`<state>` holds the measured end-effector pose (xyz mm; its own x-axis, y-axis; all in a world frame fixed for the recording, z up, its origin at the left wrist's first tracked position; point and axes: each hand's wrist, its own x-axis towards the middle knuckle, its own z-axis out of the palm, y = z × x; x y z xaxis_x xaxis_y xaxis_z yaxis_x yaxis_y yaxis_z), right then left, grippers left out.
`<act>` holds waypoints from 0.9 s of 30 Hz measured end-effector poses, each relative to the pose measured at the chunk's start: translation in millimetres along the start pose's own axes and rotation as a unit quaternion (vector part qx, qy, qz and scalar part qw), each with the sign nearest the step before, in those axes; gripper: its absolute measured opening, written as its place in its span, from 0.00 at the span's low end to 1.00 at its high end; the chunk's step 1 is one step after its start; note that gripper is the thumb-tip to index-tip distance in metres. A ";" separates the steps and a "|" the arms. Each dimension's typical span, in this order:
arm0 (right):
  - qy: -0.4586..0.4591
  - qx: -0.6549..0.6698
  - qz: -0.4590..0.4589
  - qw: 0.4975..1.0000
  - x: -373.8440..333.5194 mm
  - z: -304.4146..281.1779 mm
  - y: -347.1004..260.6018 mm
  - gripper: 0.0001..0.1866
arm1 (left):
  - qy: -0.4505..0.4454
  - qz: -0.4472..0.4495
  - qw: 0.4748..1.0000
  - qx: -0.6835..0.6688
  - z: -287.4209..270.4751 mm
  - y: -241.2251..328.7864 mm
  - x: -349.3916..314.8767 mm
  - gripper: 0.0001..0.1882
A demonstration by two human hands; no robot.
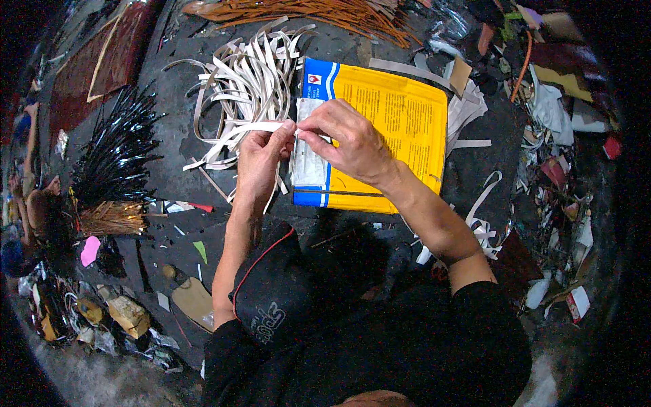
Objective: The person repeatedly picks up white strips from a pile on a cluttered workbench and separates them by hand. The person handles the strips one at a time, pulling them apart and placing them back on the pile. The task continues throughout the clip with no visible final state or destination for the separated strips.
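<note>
My left hand (261, 159) pinches a flat white strip (254, 127) between thumb and fingers near one end. Close against it, my right hand (349, 142) has its thumb and fingertips pressed together at that end; whatever they grip is too small to make out. Both hands are over the left edge of a yellow and blue printed panel (390, 115). A white patch (310, 169) lies on the panel's blue edge, partly covered by my right hand. To the left spreads a tangled pile of white strips (247, 81), some with grey-brown backs.
Orange-brown strips (305, 12) lie at the far side. A bundle of shiny black strips (115, 146) and brown strips (112, 218) lie left. Pale offcuts (468, 112) stick out beyond the panel's right edge. Mixed scraps (556, 169) litter the right. Another person's arm (30, 149) shows far left.
</note>
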<state>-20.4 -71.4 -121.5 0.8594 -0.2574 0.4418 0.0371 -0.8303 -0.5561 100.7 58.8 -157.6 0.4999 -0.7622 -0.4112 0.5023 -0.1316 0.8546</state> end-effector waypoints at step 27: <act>-0.043 -0.071 -0.011 0.997 -5.5 -9.6 0.2 0.07 | -0.043 0.050 0.996 0.051 4.9 1.3 7.5 0.09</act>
<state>-30.0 -75.0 -117.3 0.8997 -0.2000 0.3881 -0.0101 -0.8982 -0.4395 101.7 49.8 -158.0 0.4796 -0.8257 -0.2969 0.3760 -0.1123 0.9198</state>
